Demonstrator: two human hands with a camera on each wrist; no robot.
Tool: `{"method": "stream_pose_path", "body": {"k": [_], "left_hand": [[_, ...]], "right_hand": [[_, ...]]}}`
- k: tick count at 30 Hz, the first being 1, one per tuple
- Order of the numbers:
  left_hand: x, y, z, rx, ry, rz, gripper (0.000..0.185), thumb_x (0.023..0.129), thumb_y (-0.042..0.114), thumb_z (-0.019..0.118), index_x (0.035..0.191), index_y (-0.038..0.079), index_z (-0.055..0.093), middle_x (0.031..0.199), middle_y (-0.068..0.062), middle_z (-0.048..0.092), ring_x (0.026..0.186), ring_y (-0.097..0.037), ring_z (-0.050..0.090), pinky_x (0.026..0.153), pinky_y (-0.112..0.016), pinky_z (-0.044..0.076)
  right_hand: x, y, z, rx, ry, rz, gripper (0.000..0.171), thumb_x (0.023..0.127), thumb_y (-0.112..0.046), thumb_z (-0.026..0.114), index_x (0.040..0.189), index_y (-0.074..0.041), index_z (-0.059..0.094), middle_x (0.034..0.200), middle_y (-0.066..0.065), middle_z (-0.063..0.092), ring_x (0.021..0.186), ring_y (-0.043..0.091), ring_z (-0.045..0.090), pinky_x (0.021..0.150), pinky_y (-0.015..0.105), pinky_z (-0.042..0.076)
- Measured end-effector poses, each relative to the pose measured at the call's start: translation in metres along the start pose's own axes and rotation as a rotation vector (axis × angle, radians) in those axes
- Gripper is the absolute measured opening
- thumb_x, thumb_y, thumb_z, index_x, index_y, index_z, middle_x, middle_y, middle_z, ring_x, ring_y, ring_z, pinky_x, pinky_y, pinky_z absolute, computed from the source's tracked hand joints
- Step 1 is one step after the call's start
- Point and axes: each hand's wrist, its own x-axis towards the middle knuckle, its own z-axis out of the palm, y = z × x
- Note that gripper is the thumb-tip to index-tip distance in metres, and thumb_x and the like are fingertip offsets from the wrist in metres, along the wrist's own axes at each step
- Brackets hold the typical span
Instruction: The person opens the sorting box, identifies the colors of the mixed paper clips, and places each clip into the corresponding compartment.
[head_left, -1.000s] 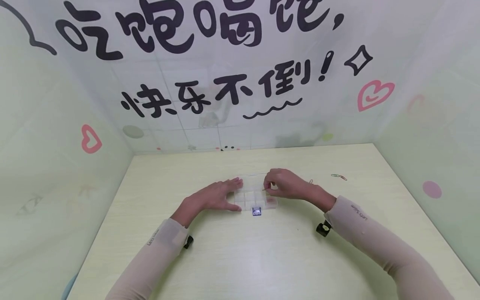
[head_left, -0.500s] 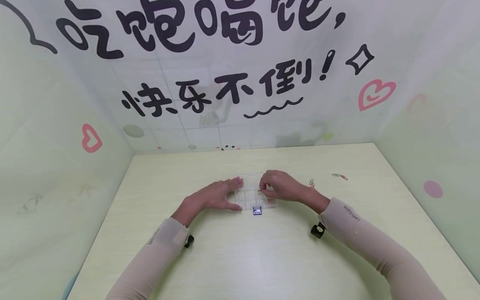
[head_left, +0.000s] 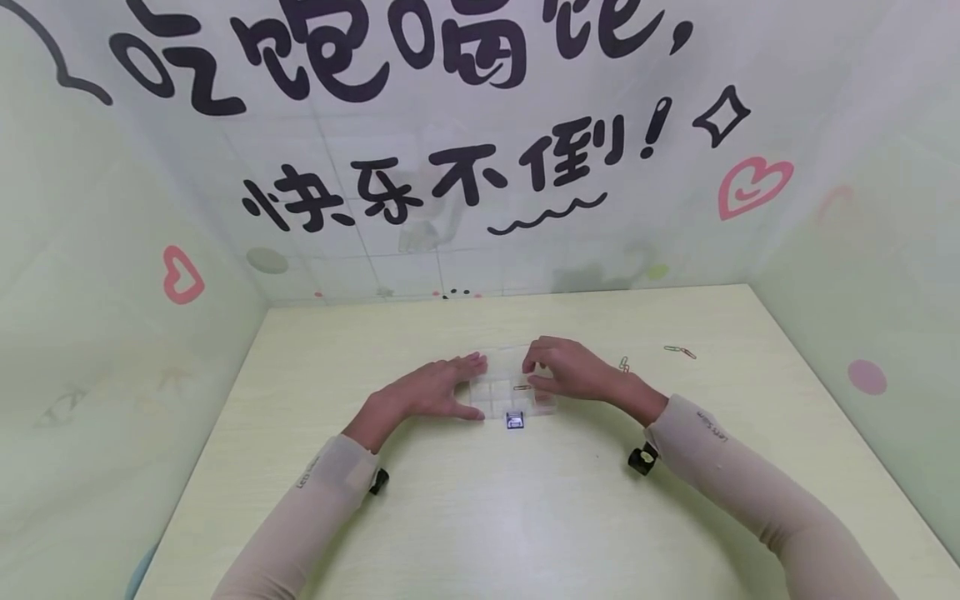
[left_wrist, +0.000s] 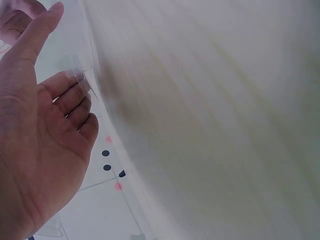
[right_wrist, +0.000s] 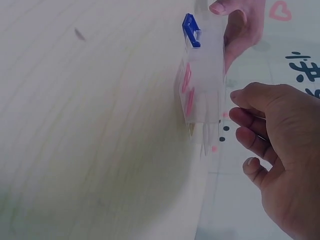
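Observation:
A clear plastic compartment box [head_left: 501, 398] with a blue latch [head_left: 514, 420] lies on the table. My left hand [head_left: 442, 390] rests at its left side, thumb by the near corner and fingers reaching the far part. In the left wrist view the left fingertips touch the clear plastic. A paper clip [head_left: 522, 387] lies in a compartment toward the right of the box. Just above it hovers my right hand [head_left: 570, 367], thumb and forefinger apart, holding nothing. Pink paper clips [right_wrist: 189, 102] show through the box's end wall in the right wrist view.
Two paper clips [head_left: 679, 352], green and red, lie to the right on the table [head_left: 480, 517]. Another green and red pair of clips [head_left: 624, 365] sits nearer, beside the right wrist. Printed fabric walls [head_left: 420, 275] border the back and both sides.
My right hand moved left over the box with a paper clip pinched, then parted its fingers and rose slightly. That clip now lies in the box. The left hand stayed put.

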Motion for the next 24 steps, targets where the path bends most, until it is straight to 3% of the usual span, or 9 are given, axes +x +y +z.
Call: {"method": "stream_pose_path", "body": {"k": [24], "left_hand": [[-0.001,-0.001,0.0,0.008,-0.001,0.002,0.098,0.091,0.061,0.077,0.166,0.013,0.036,0.175,-0.004,0.026,0.161,-0.026,0.025,0.13,-0.051,0.024]], "right_hand": [[-0.04,0.019,-0.026,0.006,0.009,0.095,0.017,0.093,-0.007,0.079,0.109,-0.004,0.078,0.108,0.007,0.074,0.098,0.026,0.069,0.084,0.041,0.06]]}}
